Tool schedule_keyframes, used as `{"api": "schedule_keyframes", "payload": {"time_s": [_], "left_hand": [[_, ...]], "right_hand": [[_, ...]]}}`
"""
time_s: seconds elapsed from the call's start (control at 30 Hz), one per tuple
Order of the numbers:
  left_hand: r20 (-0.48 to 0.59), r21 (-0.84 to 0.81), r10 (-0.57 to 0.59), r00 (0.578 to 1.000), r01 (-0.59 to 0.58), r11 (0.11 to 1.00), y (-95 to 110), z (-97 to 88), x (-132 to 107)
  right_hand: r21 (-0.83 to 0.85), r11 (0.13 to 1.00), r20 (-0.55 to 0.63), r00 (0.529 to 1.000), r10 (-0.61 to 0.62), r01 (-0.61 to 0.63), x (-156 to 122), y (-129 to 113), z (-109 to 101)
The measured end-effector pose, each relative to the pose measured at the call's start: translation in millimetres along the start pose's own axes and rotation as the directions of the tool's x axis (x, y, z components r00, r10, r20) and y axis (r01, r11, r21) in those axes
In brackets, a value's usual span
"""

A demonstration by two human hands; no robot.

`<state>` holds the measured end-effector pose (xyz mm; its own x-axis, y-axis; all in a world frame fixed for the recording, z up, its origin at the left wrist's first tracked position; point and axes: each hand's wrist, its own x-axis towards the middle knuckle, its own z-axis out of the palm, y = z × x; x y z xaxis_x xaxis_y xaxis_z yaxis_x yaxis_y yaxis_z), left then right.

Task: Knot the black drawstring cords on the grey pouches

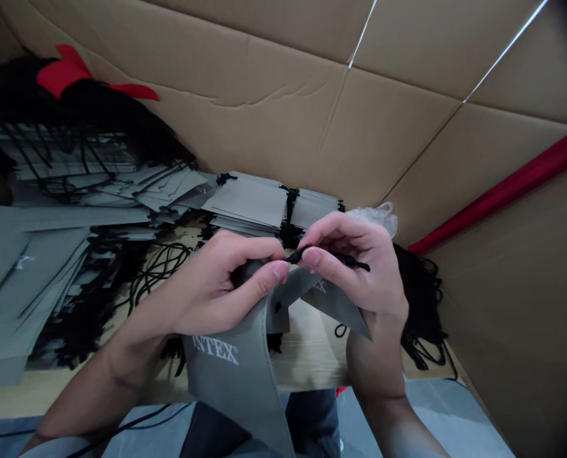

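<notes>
A grey fabric pouch (238, 375) printed INTEX hangs in front of me, its top edge raised between both hands. My left hand (211, 286) pinches the pouch's top edge with thumb and fingers closed on the fabric. My right hand (355, 267) is closed on a thin black drawstring cord (297, 256) at the pouch's opening, and its fingertips meet my left thumb. A folded corner of the pouch (335, 305) sticks out under my right palm.
Stacks of grey pouches (264, 203) lie behind my hands, and more (21, 280) are piled at the left. Loose black cords (157, 270) tangle on the wooden table (312, 356). Cardboard walls (312, 114) enclose the back and right. A red bar (507, 187) crosses at right.
</notes>
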<state>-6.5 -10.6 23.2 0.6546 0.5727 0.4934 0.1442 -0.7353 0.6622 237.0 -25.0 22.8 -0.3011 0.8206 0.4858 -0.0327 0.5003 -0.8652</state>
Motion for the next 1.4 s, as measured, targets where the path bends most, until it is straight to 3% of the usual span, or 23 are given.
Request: {"api": "schedule_keyframes", "payload": {"time_s": [0.17, 0.33, 0.53, 0.63, 0.73, 0.83, 1.0, 1.2, 1.4], "left_hand": [[-0.003, 0.023, 0.073, 0.997, -0.073, 0.997, 0.0, 3.4, 1.0], [-0.005, -0.030, 0.120, 0.993, -0.120, 0.992, -1.5, 4.5, 0.5], [0.010, -0.137, 0.092, 0.996, -0.089, 0.987, -3.8, 3.2, 0.2], [0.024, -0.144, 0.081, 0.996, -0.077, 0.987, -3.5, 3.6, 1.2], [0.033, -0.157, 0.072, 0.997, -0.066, 0.985, -3.9, 3.8, 1.0], [0.049, -0.158, 0.056, 0.997, -0.048, 0.986, -5.1, 3.3, -0.1], [0.065, -0.173, 0.088, 0.994, -0.076, 0.982, -5.7, 5.7, -0.5], [-0.008, -0.162, 0.137, 0.991, -0.136, 0.977, 2.1, 11.2, -1.1], [-0.075, -0.158, 0.150, 0.986, -0.160, 0.974, -0.3, 14.0, -1.0]], "right_hand": [[-0.009, 1.000, -0.046, 0.999, -0.002, 0.001, -2.1, 2.2, 2.9], [0.105, 0.993, -0.060, 0.996, 0.064, -0.058, -1.5, 6.7, 3.3], [0.060, 0.996, -0.030, 0.997, 0.065, -0.063, 0.3, 8.1, -0.2], [0.010, 1.000, 0.049, 0.999, -0.004, 0.004, 1.0, 8.2, -1.8], [0.069, 0.997, 0.176, 0.983, -0.056, 0.045, 2.9, 10.6, -0.9], [0.156, 0.986, 0.226, 0.969, -0.096, 0.061, 4.4, 12.4, 1.1], [0.253, 0.966, 0.211, 0.977, 0.005, -0.060, 2.0, 13.1, 2.5], [0.421, 0.898, 0.168, 0.984, 0.061, -0.127, -0.6, 22.3, 8.6], [0.451, 0.877, 0.250, 0.967, 0.054, -0.166, 6.5, 33.1, 7.6]]}}
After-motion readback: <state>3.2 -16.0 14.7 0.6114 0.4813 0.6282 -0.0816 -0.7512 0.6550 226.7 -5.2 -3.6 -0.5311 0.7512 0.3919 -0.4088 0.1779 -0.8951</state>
